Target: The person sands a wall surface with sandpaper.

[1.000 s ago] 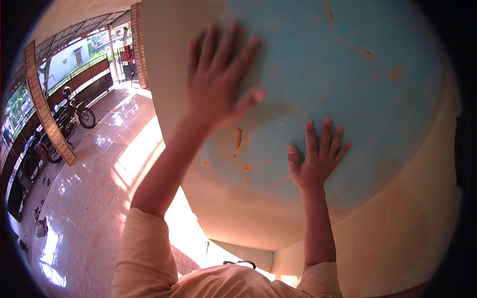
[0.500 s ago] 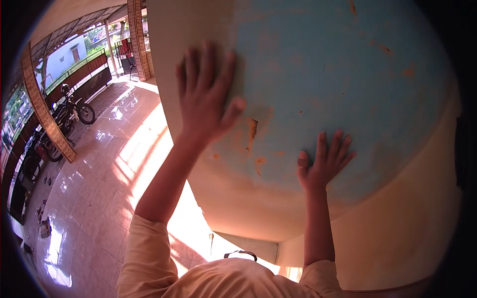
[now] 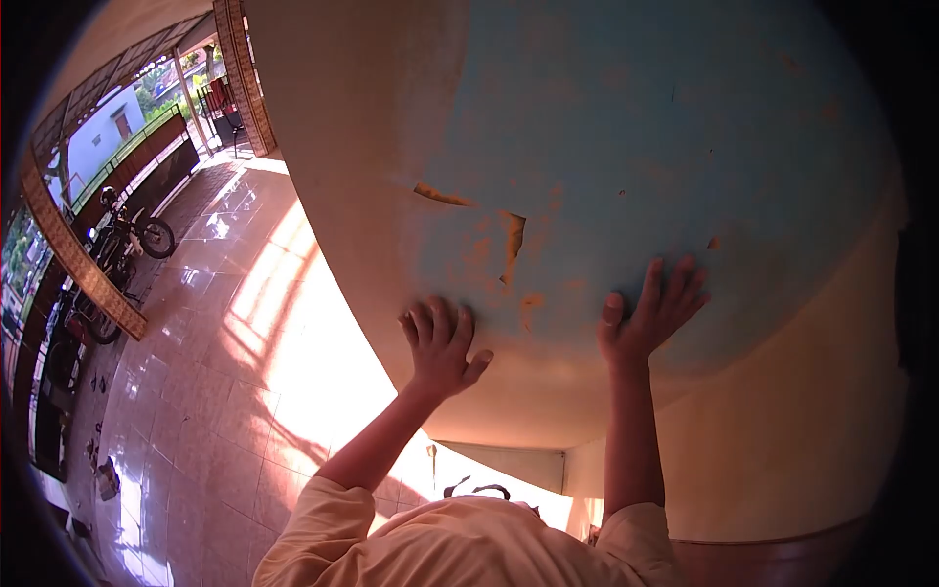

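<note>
A wall with a blue painted area and beige edges fills the upper right. Paint is peeling in several places, with one torn flap near the middle and another to its upper left. My left hand rests against the beige part below these flaps, fingers spread and slightly bent, holding nothing. On the lower blue part lies my right hand, its fingers apart and its thumb raised to the left, also empty.
Shiny floor tiles with bright sunlight lie at the left. Beyond them are a motorcycle, a patterned pillar and a dark fence. Another pillar stands near the wall's left edge.
My left hand has moved down the wall, from the upper left to below the peeling flaps. My right hand has stayed nearly in place. The view has shifted slightly, and the upper left flap now shows.
</note>
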Tool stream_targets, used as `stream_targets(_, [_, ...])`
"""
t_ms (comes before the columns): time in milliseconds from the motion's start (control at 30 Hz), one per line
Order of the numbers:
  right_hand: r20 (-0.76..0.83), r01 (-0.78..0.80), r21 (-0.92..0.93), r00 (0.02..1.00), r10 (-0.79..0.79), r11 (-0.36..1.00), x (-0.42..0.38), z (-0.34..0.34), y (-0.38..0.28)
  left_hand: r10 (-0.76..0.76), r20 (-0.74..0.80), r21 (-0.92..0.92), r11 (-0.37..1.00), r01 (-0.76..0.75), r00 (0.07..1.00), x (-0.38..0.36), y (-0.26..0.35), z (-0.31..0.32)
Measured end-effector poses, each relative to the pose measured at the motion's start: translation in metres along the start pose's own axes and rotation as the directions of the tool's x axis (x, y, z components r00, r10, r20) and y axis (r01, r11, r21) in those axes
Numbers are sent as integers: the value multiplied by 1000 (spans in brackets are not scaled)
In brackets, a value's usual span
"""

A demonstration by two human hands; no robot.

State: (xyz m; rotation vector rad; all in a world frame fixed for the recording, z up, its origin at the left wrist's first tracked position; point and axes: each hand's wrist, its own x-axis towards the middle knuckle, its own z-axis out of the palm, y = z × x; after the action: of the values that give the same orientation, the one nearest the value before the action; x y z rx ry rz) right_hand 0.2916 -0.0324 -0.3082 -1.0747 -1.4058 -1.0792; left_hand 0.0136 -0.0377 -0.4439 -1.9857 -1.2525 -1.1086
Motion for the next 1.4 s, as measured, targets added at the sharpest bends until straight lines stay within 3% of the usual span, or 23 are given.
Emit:
stream_targets(33, [-1, 3, -6, 1000, -3, 1000, 0, 1, 1, 39, 0, 63, 997, -39, 999, 23, -8, -12])
stream_targets(133, [12, -9, -3, 1000, 9, 1000, 0, 1, -2, -32, -119, -74, 997, 24, 992, 133, -27, -80])
stream_targets(167, [20, -15, 0, 1000, 15, 1000, 0, 0, -2, 16, -230, -52, 998, -29, 973, 172, -35, -102])
stream_targets(233, [33, -12, 4, 999, 12, 1000, -2, 0, -1, 29, -287, 9, 1000, -28, 958, 220, -41, -130])
stream_targets(367, [75, 30, 12, 997, -31, 999, -23, -3, 8, 5, -363, 32, 999, 7, 932, 206, -40, -115])
stream_targets(467, [106, 112, -26, 988, -109, 993, -45, -11, 22, -88, -347, -16, 996, 88, 934, 122, -35, -61])
stream_targets(533, [99, 83, -20, 992, -80, 996, -61, -8, 15, -145, -287, -20, 989, 145, 947, 38, -20, -6])
stream_targets(600, [98, 60, -12, 993, -59, 998, -68, -7, 10, -26, -176, 82, 996, 41, 984, -15, 1, 18])
stream_targets(700, [98, 60, -10, 993, -58, 998, -70, -3, 8, -13, -189, 44, 999, 22, 982, 2, 0, 13])
stream_targets(800, [80, 21, 15, 997, -22, 1000, -75, 0, 7, -35, -192, -19, 999, 32, 981, 110, 4, -51])
stream_targets(867, [76, 40, 21, 996, -42, 999, -76, 2, 8, -71, -307, -81, 996, 48, 949, 159, 5, -71])
stream_targets(1000, [63, 30, 44, 997, -32, 999, -77, 6, 6, -24, -369, 10, 1000, 29, 929, 139, 1, -44])
stream_targets(1133, [73, 19, 57, 997, -23, 998, -80, 4, 3, -49, -232, 79, 995, 69, 972, 18, 9, 20])
stream_targets(1200, [59, 18, 56, 998, -21, 998, -81, 8, 3, -24, -187, 75, 996, 39, 982, -6, 14, 25])
stream_targets(1267, [51, 25, 55, 998, -28, 998, -84, 13, 3, 0, -132, 59, 998, 8, 991, -2, 4, 27])
stream_targets(1400, [70, 67, 55, 995, -71, 996, -80, 12, 3, -91, -184, -86, 993, 76, 979, 125, 7, -53])
